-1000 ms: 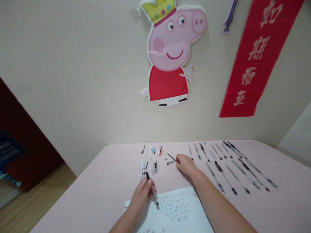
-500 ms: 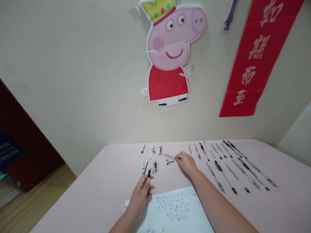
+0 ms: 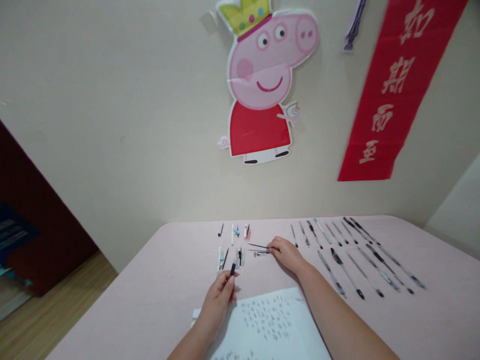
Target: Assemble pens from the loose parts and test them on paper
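Note:
My left hand (image 3: pixel 221 291) is closed around a short black pen part (image 3: pixel 233 269), probably a cap or barrel end; its lower portion is hidden in the fingers. Farther off, my right hand (image 3: pixel 285 251) pinches a thin dark pen refill (image 3: pixel 257 245) that points left, just above the table. Under that refill lies a small clear-and-black pen piece (image 3: pixel 260 254). Left of it are loose pen parts, among them a dark stick (image 3: pixel 225 258) and a pale blue-white piece (image 3: pixel 219 257).
Rows of pens (image 3: pixel 348 272) lie at the right of the pink table (image 3: pixel 123 305). More small parts (image 3: pixel 237 231) sit near its back edge. A handwritten sheet (image 3: pixel 270 325) is under my forearms. Behind stands a wall with a pig cutout (image 3: pixel 258 127) and red banner (image 3: pixel 382 100).
My right hand has come slightly nearer to me, bringing the refill lower and over the small pen piece. My left hand has barely shifted, the black part tilting a little right.

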`<state>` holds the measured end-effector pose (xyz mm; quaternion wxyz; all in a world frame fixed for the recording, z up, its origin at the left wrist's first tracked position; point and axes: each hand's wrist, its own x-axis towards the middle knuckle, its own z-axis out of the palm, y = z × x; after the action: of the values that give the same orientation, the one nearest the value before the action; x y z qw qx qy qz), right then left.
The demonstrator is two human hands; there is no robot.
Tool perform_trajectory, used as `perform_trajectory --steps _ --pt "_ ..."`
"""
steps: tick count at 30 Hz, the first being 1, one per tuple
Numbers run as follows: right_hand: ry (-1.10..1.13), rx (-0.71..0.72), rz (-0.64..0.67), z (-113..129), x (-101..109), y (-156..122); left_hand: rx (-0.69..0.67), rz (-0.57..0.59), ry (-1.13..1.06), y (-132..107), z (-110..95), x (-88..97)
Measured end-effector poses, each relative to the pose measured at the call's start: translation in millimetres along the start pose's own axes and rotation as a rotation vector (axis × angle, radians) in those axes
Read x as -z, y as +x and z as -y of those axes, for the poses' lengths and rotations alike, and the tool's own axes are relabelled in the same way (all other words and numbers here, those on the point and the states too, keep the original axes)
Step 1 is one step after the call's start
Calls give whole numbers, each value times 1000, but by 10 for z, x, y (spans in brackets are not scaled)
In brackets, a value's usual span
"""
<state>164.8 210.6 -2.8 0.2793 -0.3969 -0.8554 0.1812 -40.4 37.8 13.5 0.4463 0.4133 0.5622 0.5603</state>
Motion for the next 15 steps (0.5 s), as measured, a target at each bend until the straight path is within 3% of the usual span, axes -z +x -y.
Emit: perform_trajectory --steps 5,10,15 --pt "273 -87 -233 150 -99 48 9 -13 -45 -9 -18 -13" --pt "719 -185 -148 475 -191 104 5 -46 -44 1 -10 -2" --pt "1041 -192 -48 806 -126 102 -36 -65 -3 35 35 19"
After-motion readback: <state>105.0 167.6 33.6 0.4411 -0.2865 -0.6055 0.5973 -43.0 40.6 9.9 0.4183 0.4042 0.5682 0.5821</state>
